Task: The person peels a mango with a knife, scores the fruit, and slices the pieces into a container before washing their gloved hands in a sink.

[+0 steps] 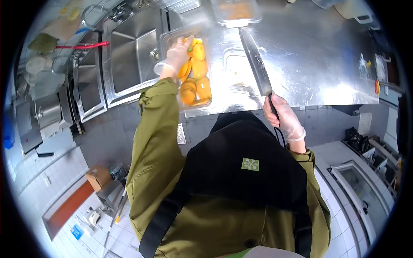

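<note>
My left hand, in a clear glove, reaches into the far end of a clear plastic container. Its fingers curl over a mango that has a bit of green on it; the fingertips are partly hidden. Several peeled yellow-orange mangoes fill the container below that hand. In my right hand, also gloved, is the black handle of a large kitchen knife. The blade points away from me, its tip close to another clear container with orange contents.
Between container and knife lies a clear shallow tray or lid on the steel worktop. Left of it are steel sinks and a red-handled tool. Stacked clear containers and a pitcher stand at the back.
</note>
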The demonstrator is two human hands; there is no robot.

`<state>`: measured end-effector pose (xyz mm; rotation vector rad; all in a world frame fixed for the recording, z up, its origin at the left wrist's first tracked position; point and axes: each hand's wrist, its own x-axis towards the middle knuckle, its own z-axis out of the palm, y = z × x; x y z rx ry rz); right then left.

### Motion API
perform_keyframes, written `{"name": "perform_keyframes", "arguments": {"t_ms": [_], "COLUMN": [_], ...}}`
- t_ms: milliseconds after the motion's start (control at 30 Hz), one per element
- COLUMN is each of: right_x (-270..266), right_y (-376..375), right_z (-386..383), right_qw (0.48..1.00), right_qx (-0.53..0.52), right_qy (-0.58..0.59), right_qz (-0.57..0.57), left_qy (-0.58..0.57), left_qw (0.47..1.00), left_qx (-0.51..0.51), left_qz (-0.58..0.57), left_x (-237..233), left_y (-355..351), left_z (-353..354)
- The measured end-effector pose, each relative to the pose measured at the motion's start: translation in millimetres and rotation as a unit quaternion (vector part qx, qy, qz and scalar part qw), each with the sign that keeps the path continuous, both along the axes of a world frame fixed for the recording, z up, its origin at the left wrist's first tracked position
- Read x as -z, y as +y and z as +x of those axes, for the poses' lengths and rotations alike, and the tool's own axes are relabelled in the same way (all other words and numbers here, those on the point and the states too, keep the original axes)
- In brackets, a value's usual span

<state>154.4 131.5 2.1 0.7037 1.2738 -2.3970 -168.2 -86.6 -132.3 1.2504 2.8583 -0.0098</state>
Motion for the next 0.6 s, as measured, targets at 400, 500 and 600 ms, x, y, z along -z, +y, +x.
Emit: {"name": "perform_keyframes", "arguments": {"t_ms": [400,500,600], "right_x": [7.6,2.1,-3.9], "right_y": [2.1,-0.5,-3.0], "right_z": [19.0,11.7,9.4], "right_qw": [0.995,0.994,0.991], "right_qx": [0.089,0.105,0.107], "right_qy": [0.034,0.02,0.045], "right_qz": [0.017,0.019,0.067], "left_qy": [-0.253,-0.165,-0.086], "left_qw": [0.966,0.98,0.99], "left_qx": [0.049,0.031,0.025], "left_qz": [-0.003,-0.11,-0.107], "left_x": [-26.3,-39.8,-43.9], "left_y": [-3.9,5.9,-1.8], "left_z": [-30.5,-24.5,-21.0]}}
